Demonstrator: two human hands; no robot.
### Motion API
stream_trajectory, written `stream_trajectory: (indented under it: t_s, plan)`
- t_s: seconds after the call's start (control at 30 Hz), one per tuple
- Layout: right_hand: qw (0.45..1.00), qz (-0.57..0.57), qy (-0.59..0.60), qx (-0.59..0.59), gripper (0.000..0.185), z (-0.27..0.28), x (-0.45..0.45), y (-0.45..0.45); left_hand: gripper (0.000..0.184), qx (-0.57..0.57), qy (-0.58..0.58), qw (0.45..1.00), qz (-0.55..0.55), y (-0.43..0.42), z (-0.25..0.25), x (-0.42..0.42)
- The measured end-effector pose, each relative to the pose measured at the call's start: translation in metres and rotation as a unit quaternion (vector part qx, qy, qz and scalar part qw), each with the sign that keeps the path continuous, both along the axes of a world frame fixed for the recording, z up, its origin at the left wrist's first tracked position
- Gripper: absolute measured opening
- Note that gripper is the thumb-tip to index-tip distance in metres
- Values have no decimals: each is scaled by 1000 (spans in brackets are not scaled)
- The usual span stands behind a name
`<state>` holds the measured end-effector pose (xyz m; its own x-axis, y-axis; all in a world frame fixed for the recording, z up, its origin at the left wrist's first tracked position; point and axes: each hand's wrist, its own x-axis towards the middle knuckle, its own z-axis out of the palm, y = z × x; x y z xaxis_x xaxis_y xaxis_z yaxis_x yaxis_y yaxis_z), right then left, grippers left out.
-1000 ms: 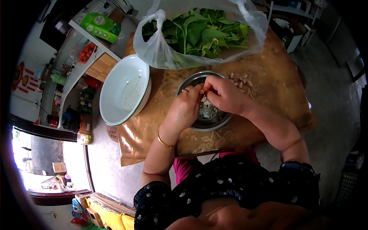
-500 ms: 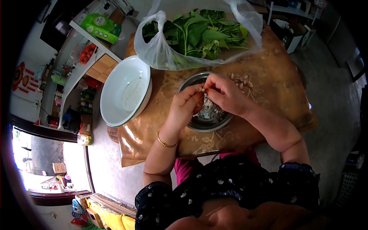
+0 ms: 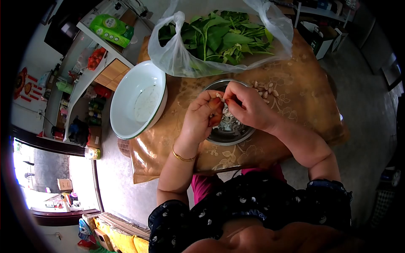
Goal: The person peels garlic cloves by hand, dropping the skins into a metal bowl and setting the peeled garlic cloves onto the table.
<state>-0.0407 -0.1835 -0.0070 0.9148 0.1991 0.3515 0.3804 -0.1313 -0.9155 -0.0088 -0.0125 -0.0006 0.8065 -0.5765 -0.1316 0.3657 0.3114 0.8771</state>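
Left hand (image 3: pixel 199 114) and right hand (image 3: pixel 249 104) pinch a pale bit (image 3: pixel 219 96) over scraps (image 3: pixel 228 120); cloves (image 3: pixel 265 87) lie nearby (finished or waiting, unclear).

Two hands are working over one desk (image 3: pixel 306 84): one left hand (image 3: pixel 199 114), one right hand (image 3: pixel 249 105). One bracelet (image 3: pixel 182 158) is circling the left wrist. One bowl (image 3: pixel 237 140) is sitting near them, holding scraps (image 3: pixel 230 122) too small to count. Right of it, roughly a dozen pieces (image 3: pixel 267 90) are lying, some overlapping. One basin (image 3: pixel 130 95) is standing left; one bag (image 3: pixel 175 63) is lying far, its leaves (image 3: pixel 217 38) overlapping beyond counting.
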Motion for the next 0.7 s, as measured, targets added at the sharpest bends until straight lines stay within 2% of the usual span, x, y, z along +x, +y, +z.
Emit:
stream_trajectory:
  t_s: [0.23, 0.33, 0.53, 0.7]
  plan:
    - [999, 26, -20, -31, 8, 3, -2, 1, 15, 13, -27, 999, 45, 3, -2, 6]
    - [997, 39, -32, -55, 7, 2, -1, 1, 15, 22, -9, 994, 107, 4, 5, 11]
    - [980, -3, -100, -171, 8, -9, 4, 0, 15, 91, -79, 992, 42, 6, -8, 15]
    - [972, -58, -108, -202, 11, -5, 2, 0, 14, 160, -147, 974, 66, 0, -9, 8]
